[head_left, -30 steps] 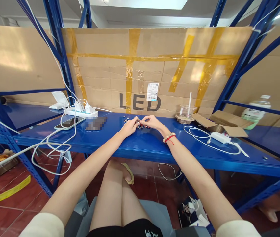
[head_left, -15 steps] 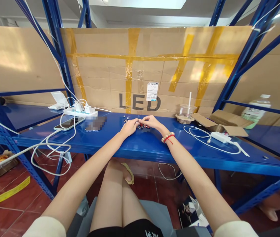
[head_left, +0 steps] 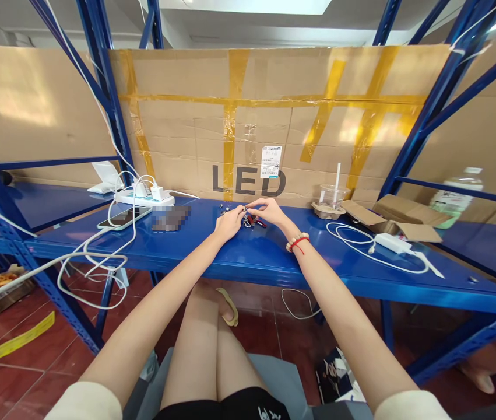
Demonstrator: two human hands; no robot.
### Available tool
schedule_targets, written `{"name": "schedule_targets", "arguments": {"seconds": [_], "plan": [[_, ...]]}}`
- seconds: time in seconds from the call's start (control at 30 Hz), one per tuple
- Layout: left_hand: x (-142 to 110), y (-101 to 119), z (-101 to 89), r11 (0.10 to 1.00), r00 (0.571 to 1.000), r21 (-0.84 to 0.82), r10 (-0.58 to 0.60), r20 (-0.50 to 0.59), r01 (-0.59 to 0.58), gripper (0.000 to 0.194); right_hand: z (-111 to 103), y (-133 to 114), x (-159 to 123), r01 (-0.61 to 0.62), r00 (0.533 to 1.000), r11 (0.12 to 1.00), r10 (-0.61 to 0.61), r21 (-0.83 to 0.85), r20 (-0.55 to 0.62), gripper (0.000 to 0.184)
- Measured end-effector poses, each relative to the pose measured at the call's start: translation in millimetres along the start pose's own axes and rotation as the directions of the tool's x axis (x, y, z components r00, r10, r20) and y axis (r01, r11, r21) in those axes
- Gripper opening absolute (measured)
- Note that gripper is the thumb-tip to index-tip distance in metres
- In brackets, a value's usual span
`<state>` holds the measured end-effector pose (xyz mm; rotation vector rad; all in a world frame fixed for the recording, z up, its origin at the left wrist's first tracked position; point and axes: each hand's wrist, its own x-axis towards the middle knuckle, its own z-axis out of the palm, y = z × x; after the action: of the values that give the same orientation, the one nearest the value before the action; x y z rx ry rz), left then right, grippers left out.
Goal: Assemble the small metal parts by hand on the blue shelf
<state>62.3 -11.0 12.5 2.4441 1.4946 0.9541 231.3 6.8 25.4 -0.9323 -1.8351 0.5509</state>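
Observation:
My left hand [head_left: 230,224] is over the blue shelf, its fingers pinched on something too small to make out. The fingertips of my right hand [head_left: 270,211] come in from the right and meet the left fingertips at that spot; the fingers look closed, and what they grip is hidden. Beneath the right hand lies a small cluster of red, dark and silvery pieces [head_left: 254,221], perhaps keys or trinkets. Just behind the left hand are several tiny metallic bits [head_left: 225,208].
On the left are a white power strip [head_left: 143,200], a phone [head_left: 122,218] and looping white cables. To the right stand a plastic cup with a straw [head_left: 333,197], an open cardboard box [head_left: 409,219] and a white adapter [head_left: 391,243]. A large cardboard sheet [head_left: 178,140] backs the shelf.
My right hand has lifted slightly, with its fingers straighter, and more of the red and dark pieces now shows below it. The left hand has barely moved.

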Motion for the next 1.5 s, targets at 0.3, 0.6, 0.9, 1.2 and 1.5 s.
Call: {"name": "schedule_targets", "arguments": {"seconds": [0.3, 0.6, 0.9, 1.2, 1.5], "plan": [[3, -7, 6.6, 0.984, 0.989, -0.108, 0.144, 0.040, -0.139, 0.027, 0, 3, -2, -0.058, 0.997, 0.995, 0.054, 0.081, 0.048, 0.044], [-1, -6, 3.2, 0.973, 0.972, -0.092, 0.219, 0.083, -0.211, 0.026, -4, 3, -8, -0.101, 0.987, 0.994, 0.095, 0.042, 0.130, 0.041], [-3, -3, -1.1, 0.977, 0.976, -0.038, 0.210, 0.061, -0.208, 0.027, -5, 3, -11, -0.142, 0.976, 0.990, 0.144, -0.021, 0.166, 0.037], [-5, 0, -3.6, 0.979, 0.977, -0.041, 0.204, 0.068, -0.202, 0.029, -5, 1, -11, -0.166, 0.972, 0.986, 0.169, -0.031, 0.163, 0.039], [-5, 0, -3.0, 0.982, 0.980, -0.035, 0.188, 0.071, -0.186, 0.030, -5, 0, -10, -0.172, 0.972, 0.985, 0.175, -0.030, 0.157, 0.041]]}}
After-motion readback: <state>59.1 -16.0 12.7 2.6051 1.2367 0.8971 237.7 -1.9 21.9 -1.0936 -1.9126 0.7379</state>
